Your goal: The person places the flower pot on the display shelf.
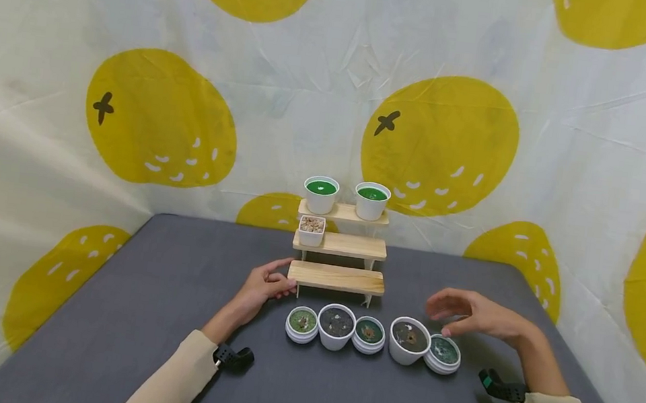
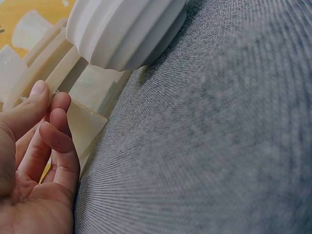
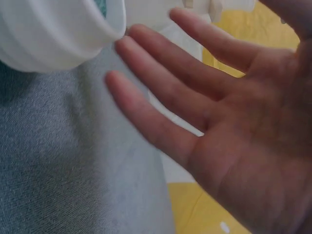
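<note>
A three-tier wooden display stand [image 1: 337,277] stands in the middle of the table. My left hand [image 1: 260,289] pinches the left end of its lowest shelf between thumb and fingers; the left wrist view shows this hand [image 2: 44,151] beside the stand's side. Above the rightmost low ribbed white pot [image 1: 443,353], with dark green contents, hovers my right hand [image 1: 480,314], its fingers loosely extended. In the right wrist view that hand [image 3: 229,117] holds nothing, and its fingertips are close to a white pot [image 3: 53,36]; whether they touch it is unclear.
Several white pots line up before the stand, among them a tall dark-filled cup [image 1: 335,329] and a ribbed pot [image 1: 301,327]. Two green-filled cups, left cup [image 1: 320,198] and right cup [image 1: 371,204], stand on the top shelf. A square pebble-filled pot [image 1: 311,232] occupies the middle shelf.
</note>
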### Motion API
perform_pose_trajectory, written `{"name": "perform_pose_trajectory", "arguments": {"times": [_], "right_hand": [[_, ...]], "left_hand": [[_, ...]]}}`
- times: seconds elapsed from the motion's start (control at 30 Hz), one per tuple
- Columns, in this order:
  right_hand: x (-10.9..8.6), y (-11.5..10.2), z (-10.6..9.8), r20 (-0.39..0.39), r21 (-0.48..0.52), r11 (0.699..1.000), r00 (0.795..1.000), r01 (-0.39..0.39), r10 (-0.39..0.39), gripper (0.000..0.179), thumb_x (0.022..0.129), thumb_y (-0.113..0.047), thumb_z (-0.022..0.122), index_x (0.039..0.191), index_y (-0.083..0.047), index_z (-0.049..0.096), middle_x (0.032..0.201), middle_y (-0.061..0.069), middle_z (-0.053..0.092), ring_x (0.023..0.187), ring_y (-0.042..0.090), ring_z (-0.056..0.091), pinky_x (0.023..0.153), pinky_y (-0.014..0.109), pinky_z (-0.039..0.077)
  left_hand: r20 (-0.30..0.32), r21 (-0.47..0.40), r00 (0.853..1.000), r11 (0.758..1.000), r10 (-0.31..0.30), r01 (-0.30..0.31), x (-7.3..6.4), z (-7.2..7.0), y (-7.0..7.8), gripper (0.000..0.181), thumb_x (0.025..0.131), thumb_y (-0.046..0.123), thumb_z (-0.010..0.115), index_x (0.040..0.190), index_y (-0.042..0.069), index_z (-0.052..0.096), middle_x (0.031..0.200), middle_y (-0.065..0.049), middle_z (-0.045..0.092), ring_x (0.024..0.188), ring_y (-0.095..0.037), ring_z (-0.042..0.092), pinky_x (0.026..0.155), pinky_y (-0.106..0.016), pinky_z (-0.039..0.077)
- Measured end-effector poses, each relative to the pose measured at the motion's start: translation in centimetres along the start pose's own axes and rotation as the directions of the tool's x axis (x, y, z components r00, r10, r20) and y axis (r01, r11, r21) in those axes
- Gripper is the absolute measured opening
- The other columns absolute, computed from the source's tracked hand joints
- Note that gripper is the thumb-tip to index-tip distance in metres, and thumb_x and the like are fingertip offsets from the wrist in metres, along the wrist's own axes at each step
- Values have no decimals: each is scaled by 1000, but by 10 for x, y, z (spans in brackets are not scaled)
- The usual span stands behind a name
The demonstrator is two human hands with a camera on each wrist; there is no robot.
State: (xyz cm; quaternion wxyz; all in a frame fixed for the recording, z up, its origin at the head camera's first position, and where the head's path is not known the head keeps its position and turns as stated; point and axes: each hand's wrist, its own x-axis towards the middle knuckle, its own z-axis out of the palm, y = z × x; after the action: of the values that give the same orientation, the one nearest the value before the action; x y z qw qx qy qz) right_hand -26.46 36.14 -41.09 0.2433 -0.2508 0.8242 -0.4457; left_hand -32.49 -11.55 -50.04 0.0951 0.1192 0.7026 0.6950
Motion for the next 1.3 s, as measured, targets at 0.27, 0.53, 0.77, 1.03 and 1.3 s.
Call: {"name": "perform_pose_trajectory", "arguments": {"times": [0.27, 0.53, 0.77, 1.03, 1.3], "right_hand": [[2, 9, 4, 124, 72, 995, 990, -70, 61, 53, 92, -10, 74, 139, 6, 55, 133, 24, 63, 119, 31, 65, 94, 29, 56], [6, 16, 5, 193, 95, 991, 978, -95, 76, 49, 91, -8, 75, 135, 6, 58, 129, 14, 66, 115, 21, 67, 92, 29, 56], [8, 14, 4, 263, 121, 981, 958, -152, 116, 51, 89, -10, 77, 132, 8, 59, 123, 11, 69, 106, 21, 69, 88, 32, 57], [6, 12, 4, 261, 63, 987, 957, -147, 126, 57, 83, -9, 82, 133, 7, 59, 125, 12, 67, 111, 20, 65, 92, 26, 53], [8, 12, 7, 258, 21, 988, 956, -152, 142, 57, 81, -11, 84, 131, 3, 61, 124, 11, 66, 113, 18, 61, 94, 23, 48]], "left_hand": [[-1, 5, 1000, 1000, 3, -3, 0, -1, -5, 67, 93, 17, 78, 153, 14, 50, 86, 2, 77, 73, -9, 63, 68, -23, 51], [1, 5, 1000, 1000, 5, -5, 1, -2, -1, 65, 93, 18, 79, 152, 15, 51, 85, 2, 77, 73, -11, 62, 68, -24, 51], [0, 10, 1000, 1000, 9, -9, 2, -2, -2, 66, 93, 19, 79, 153, 15, 50, 86, 2, 77, 74, -11, 62, 69, -24, 51], [-12, 18, 1000, 1000, 0, 1, 2, 0, -2, 66, 92, 21, 80, 152, 17, 51, 86, 2, 77, 75, -11, 63, 69, -23, 51], [-20, 19, 1000, 1000, 0, 1, 2, 0, -4, 66, 93, 21, 79, 152, 18, 51, 87, 2, 78, 76, -11, 63, 69, -23, 51]]}}
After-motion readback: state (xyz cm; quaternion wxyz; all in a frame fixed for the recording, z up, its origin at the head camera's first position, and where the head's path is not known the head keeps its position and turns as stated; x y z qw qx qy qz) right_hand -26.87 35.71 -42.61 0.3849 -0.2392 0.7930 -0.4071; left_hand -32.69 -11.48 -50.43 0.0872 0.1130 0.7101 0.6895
